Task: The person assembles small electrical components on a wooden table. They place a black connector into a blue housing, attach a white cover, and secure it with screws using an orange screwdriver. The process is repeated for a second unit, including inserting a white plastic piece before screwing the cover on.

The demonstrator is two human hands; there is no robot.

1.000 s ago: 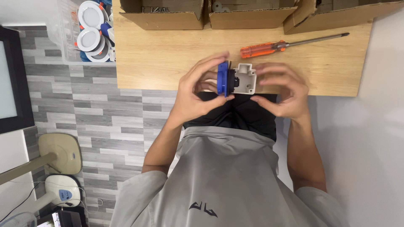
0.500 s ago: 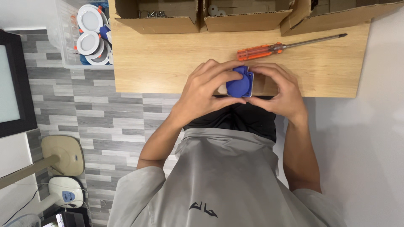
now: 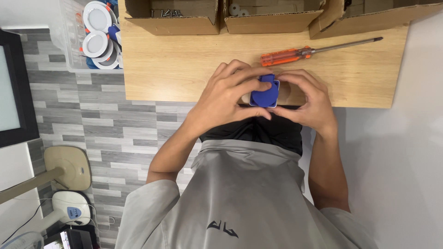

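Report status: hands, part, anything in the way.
Left hand and right hand both clamped on blue socket, over table edge. Screwdriver lies behind, apart. Nothing blocking.

Blue socket part (image 3: pixel 265 93) (white-edged), rounded lid facing up, at the table's near edge

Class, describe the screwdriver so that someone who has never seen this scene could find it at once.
Start at the wooden table with cardboard boxes along its far edge. Just before the boxes, beyond both hands, lies the screwdriver. Its orange handle and long bare metal shaft set it apart.
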